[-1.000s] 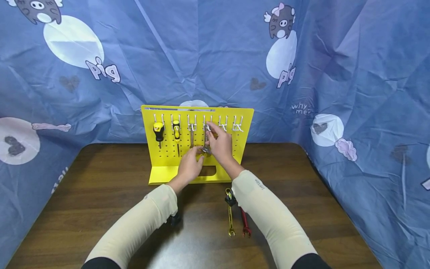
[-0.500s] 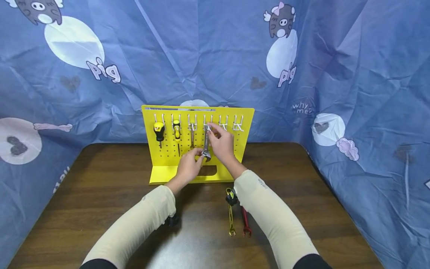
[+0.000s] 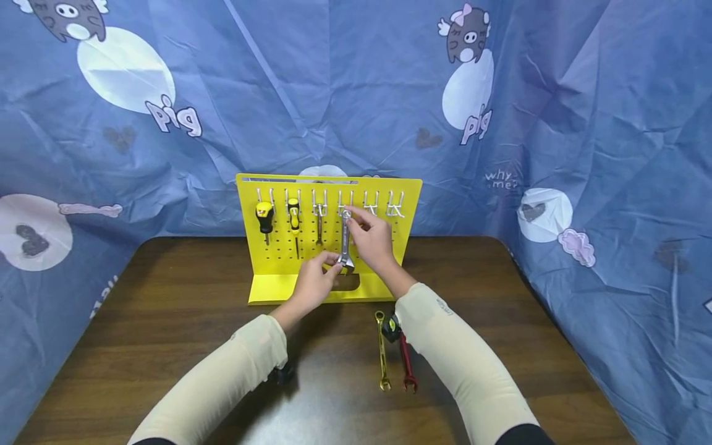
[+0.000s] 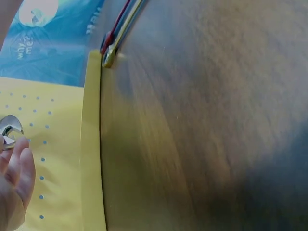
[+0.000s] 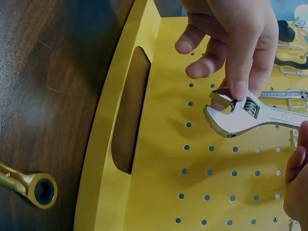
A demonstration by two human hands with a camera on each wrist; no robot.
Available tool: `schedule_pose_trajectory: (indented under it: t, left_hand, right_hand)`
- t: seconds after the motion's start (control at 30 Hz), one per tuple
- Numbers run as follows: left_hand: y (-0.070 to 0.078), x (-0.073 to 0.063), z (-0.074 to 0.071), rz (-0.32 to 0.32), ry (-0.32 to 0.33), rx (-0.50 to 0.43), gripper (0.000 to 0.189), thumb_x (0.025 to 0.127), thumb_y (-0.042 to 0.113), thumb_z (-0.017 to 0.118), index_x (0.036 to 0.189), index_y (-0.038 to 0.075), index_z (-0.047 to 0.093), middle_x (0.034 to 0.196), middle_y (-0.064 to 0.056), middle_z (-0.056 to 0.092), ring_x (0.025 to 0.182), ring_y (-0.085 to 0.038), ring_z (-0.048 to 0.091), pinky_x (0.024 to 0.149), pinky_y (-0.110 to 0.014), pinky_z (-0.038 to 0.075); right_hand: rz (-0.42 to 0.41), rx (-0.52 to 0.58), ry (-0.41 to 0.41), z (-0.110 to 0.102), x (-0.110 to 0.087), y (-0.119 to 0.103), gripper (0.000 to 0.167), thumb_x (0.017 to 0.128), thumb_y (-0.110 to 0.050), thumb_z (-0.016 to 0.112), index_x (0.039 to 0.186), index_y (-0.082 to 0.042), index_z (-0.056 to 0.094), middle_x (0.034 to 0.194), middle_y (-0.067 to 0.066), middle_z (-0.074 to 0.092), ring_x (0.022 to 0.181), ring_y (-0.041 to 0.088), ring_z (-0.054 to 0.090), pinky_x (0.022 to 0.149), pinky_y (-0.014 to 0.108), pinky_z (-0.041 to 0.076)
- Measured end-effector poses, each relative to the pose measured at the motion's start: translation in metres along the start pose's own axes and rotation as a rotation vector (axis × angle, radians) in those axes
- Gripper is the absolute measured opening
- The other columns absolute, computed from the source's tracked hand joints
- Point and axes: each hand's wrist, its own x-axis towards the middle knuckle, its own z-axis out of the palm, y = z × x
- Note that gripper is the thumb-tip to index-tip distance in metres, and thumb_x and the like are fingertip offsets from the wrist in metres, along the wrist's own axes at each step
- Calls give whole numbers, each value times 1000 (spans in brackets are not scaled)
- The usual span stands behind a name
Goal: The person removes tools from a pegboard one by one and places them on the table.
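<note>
A silver adjustable wrench [image 3: 345,240] hangs head-down between my hands, in front of a yellow pegboard [image 3: 271,285]. My left hand [image 3: 314,278] pinches its head between thumb and fingers; the right wrist view shows the thumb [image 5: 238,79] on the movable jaw by the adjusting screw. At the upper end, my right hand [image 3: 375,241] grips the handle beside its hanging hole, close to the fourth pair of hooks. The left wrist view catches only the wrench head [image 4: 10,126] and a few left fingers.
Left on the board hang two yellow-black screwdrivers [image 3: 264,213] [image 3: 293,213] and a slim wrench [image 3: 319,225]. Bare hooks [image 3: 395,205] stick out at right. A gold wrench [image 3: 382,352] and a red wrench [image 3: 408,364] lie on the wooden table [image 3: 167,334], near my right forearm.
Both hands have drawn the adjustable wrench slightly down and outward from the board, so more of its length shows. The right forearm has shifted right, uncovering more of the gold wrench.
</note>
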Motion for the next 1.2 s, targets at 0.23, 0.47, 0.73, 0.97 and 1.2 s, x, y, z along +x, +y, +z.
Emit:
schedule_pose_trajectory:
  t: [0.23, 0.47, 0.73, 0.97, 1.2]
  left_hand:
    - [4, -7, 2, -31, 3, -102, 17, 97, 5, 66, 113, 0, 68, 102, -12, 68, 66, -23, 69, 55, -31, 55]
    - [7, -14, 3, -6, 23, -157, 16, 95, 2, 68, 110, -3, 69, 98, -15, 69, 68, -29, 70, 64, -47, 60]
    - [19, -22, 4, 15, 10, -163, 15, 92, 2, 70, 107, -2, 70, 93, -12, 72, 68, -22, 69, 59, -30, 58]
    - [26, -37, 5, 33, -32, -127, 11, 92, 0, 71, 103, 0, 71, 87, -7, 71, 68, -27, 68, 57, -29, 54]
    - [18, -59, 14, 25, -102, -122, 9, 90, -2, 71, 99, 1, 71, 83, -6, 69, 57, -12, 59, 52, -26, 50]
  right_hand:
    - [8, 8, -32, -6, -1, -7, 24, 97, -10, 66, 120, -8, 74, 75, 9, 69, 54, 41, 60, 44, 25, 45]
    - [9, 34, -44, -9, -4, -13, 24, 97, -10, 68, 120, -7, 74, 75, 15, 68, 54, 39, 59, 47, 24, 45]
    - [14, 51, -67, -17, -8, -21, 25, 96, -6, 69, 120, -5, 74, 83, 14, 72, 54, 36, 60, 52, 28, 52]
    - [2, 1, -128, -27, -16, -26, 23, 94, -4, 67, 115, 0, 74, 81, 11, 72, 60, 27, 62, 55, 27, 50]
    - [164, -68, -250, -38, -28, -23, 15, 91, -4, 70, 105, -3, 75, 80, 6, 69, 69, 17, 59, 60, 29, 48]
